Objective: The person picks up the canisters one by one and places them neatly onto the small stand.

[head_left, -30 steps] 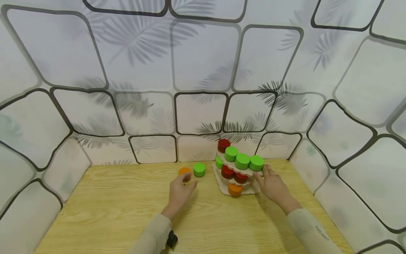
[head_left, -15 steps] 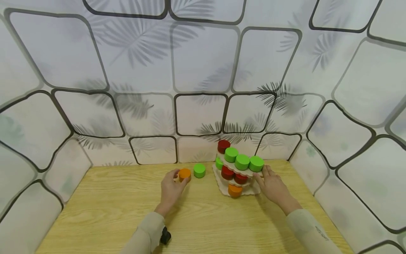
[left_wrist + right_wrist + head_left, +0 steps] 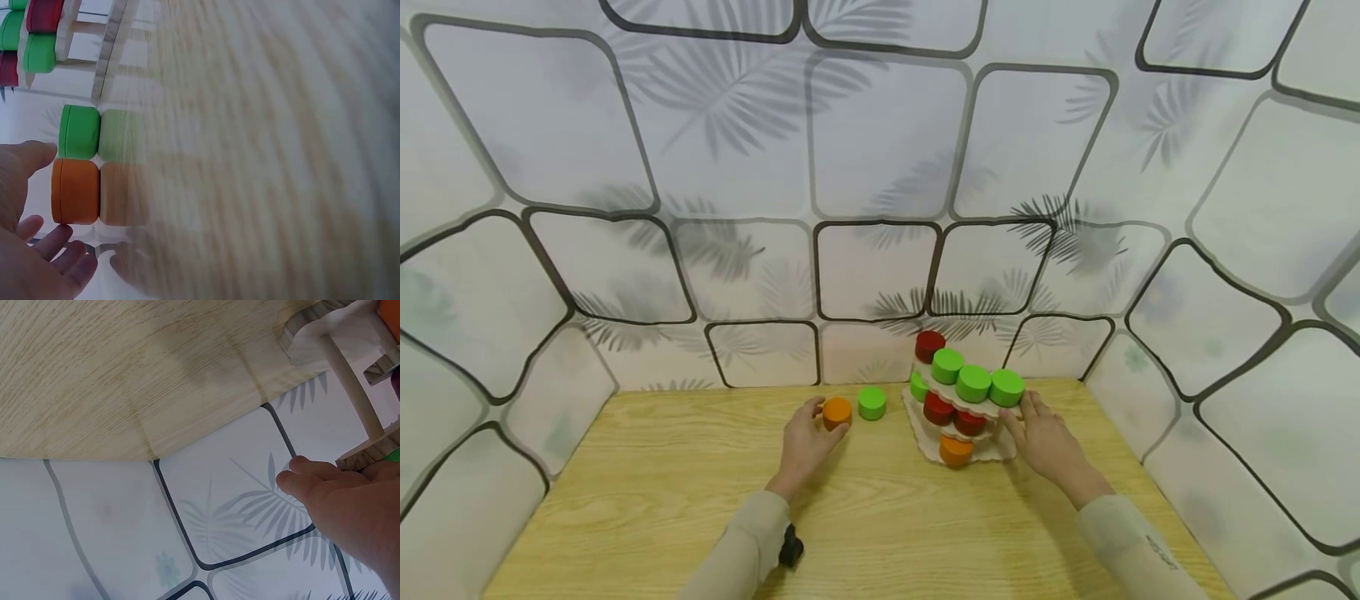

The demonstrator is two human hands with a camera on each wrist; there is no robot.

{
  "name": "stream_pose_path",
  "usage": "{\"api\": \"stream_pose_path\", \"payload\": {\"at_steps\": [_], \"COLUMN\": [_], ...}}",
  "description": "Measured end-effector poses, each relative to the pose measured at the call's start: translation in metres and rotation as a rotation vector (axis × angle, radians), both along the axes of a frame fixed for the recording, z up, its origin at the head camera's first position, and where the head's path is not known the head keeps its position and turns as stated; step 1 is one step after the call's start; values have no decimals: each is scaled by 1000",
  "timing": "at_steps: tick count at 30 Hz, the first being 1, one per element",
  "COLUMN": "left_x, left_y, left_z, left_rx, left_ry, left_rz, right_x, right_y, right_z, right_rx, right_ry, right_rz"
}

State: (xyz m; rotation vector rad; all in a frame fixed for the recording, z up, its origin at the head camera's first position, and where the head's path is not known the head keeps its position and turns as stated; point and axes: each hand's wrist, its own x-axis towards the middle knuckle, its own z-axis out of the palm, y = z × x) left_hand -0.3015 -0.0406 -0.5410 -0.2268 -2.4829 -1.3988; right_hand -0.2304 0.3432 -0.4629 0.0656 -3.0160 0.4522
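Observation:
My left hand (image 3: pixel 808 442) reaches around an orange cylinder (image 3: pixel 837 412) that stands on the table. In the left wrist view its thumb is near the top edge of the orange cylinder (image 3: pixel 76 191) and its fingers lie along one side, with small gaps showing. Just right of it stands a green cylinder (image 3: pixel 872 403). My right hand (image 3: pixel 1048 437) rests against the top shelf of a tiered wooden stand (image 3: pixel 925 446), fingers fairly straight. On the stand's levels sit green cylinders (image 3: pixel 973 383), red cylinders (image 3: pixel 938 408) and an orange one (image 3: pixel 956 451).
The light wood table (image 3: pixel 895 525) meets patterned cloth walls (image 3: pixel 880 275) at the back and sides. A black device (image 3: pixel 791 547) is at the left wrist. A dowel (image 3: pixel 353 387) joins two levels of the stand.
My left hand has drawn back leftward from over the orange cylinder, then settled with fingers and thumb on either side of it. The right hand and the stand have stayed in place.

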Motion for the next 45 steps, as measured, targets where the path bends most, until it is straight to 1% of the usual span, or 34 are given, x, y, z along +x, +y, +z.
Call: {"api": "stream_pose_path", "payload": {"at_steps": [4,14,17,20,24,29,34,38,42,45], "left_x": [-2,-6,-7,-8,-10,-12,-11,-9,-6,-4], "left_y": [2,5,5,5,6,8,9,11,11,12], "left_z": [2,2,2,1,0,-2,-2,-3,-3,-4], "left_rx": [2,-21,-31,-49,-70,-69,-64,-66,-50,-42], "left_ry": [-32,-66,-62,-40,-31,-35,-30,-13,-23,-17], "left_rz": [0,1,-5,-8,-2,2,-6,-15,-31,-45], "right_x": [0,-2,-3,-3,-3,-3,-3,-3,-2,-2], "right_y": [1,2,2,2,2,2,2,2,2,2], "right_z": [0,-1,-2,-4,-5,-4,-4,-4,-4,-4], "right_rx": [-9,-28,-18,-7,0,0,-3,1,-4,-10], "right_ry": [-6,-26,-20,-6,7,0,6,6,-3,-1], "right_rz": [-2,-19,-16,-10,-6,-11,-11,-10,-12,-10]}}
